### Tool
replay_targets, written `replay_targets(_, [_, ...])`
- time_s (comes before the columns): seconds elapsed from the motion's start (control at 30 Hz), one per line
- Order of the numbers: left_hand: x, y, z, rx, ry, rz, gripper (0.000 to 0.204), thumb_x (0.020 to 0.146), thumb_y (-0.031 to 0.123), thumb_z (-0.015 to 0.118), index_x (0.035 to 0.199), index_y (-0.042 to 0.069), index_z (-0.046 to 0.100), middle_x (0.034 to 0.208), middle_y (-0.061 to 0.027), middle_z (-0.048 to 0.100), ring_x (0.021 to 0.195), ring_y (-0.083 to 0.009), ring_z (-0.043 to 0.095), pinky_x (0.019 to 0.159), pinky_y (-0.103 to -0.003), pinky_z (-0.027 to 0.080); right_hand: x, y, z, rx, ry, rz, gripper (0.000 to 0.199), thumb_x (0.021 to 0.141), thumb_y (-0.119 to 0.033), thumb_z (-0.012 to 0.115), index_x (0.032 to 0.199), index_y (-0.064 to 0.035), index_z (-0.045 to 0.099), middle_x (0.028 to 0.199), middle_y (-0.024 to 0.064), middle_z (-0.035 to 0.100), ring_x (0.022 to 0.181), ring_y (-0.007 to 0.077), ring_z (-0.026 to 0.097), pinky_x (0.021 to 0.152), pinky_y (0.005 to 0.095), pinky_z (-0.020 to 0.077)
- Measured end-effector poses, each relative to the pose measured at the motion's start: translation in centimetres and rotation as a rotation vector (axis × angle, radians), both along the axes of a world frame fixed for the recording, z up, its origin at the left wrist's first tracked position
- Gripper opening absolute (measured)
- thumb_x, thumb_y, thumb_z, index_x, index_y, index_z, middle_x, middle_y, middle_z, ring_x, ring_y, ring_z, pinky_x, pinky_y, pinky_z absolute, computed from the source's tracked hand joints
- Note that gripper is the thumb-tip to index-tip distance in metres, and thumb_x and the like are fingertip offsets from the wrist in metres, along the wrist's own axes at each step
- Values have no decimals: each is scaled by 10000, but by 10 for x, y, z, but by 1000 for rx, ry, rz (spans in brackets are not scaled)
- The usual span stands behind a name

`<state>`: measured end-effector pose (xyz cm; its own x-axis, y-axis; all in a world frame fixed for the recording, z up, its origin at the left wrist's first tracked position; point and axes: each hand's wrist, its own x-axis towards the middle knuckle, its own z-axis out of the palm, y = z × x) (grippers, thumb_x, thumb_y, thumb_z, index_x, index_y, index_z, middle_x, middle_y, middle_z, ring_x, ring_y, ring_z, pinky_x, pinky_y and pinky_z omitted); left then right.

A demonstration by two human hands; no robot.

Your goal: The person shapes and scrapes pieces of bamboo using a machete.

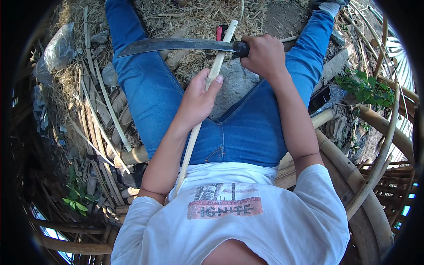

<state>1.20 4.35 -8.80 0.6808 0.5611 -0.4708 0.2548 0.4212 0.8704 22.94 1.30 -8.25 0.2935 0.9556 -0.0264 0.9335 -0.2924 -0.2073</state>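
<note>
My left hand (201, 95) is closed round a long, pale strip of split bamboo (221, 55). The strip slants from my shirt front, past my lap, to beyond the blade. My right hand (266, 55) grips the dark handle of a machete (176, 45), and its fingers are wrapped round the grip. The long, curved blade points to the left and lies across the strip, a little beyond my left hand. Whether the edge bites into the bamboo I cannot tell. A small red and black object (219, 32) lies beside the strip's far end, partly hidden.
Between my legs is a grey stone (236, 84). Shavings (176, 15) litter the ground ahead. Long bamboo strips (108, 104) lie to the left, near a clear plastic bag (57, 51). Thick bamboo poles (353, 176) and a leafy plant (366, 88) stand at the right.
</note>
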Motion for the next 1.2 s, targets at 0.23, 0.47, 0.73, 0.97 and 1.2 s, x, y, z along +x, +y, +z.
replay_targets(0.23, [6, -5, 10, 50, 15, -70, 228, 1034, 211, 551, 1077, -12, 575, 756, 35, 508, 659, -31, 426, 559, -245, 356, 41, -7, -14, 135, -150, -209, 343, 637, -251, 706, 969, -192, 768, 723, 142, 703, 701, 345, 708, 661, 459, 582])
replay_targets(0.47, [0, 0, 10, -4, -42, 7, 221, 1037, 211, 549, 1054, -9, 572, 725, 52, 494, 625, -22, 416, 525, -245, 340, 18, -5, -12, 122, 30, -49, 401, 609, -232, 695, 997, -179, 780, 734, 166, 699, 732, 347, 703, 716, 444, 581])
replay_targets(0.73, [5, -1, 9, 28, -37, -3, 209, 1039, 219, 549, 1026, 11, 571, 699, 60, 489, 593, -16, 411, 500, -243, 323, 26, -7, -15, 140, 34, -165, 393, 627, -211, 685, 1005, -173, 784, 739, 173, 700, 726, 353, 698, 724, 454, 577])
replay_targets(0.97, [2, 0, 7, -22, -47, 6, 203, 1040, 226, 547, 1009, 26, 564, 674, 70, 469, 565, -6, 397, 476, -231, 307, 24, -4, -15, 106, 30, -85, 380, 620, -229, 689, 987, -187, 780, 710, 165, 690, 698, 347, 700, 701, 458, 581])
replay_targets(1.2, [0, 2, 7, -38, -35, 29, 179, 1035, 215, 554, 987, 42, 554, 664, 76, 454, 545, -2, 385, 460, -233, 289, 11, -3, -5, 66, 34, -5, 342, 645, -190, 672, 968, -167, 780, 754, 174, 701, 690, 361, 683, 694, 453, 566])
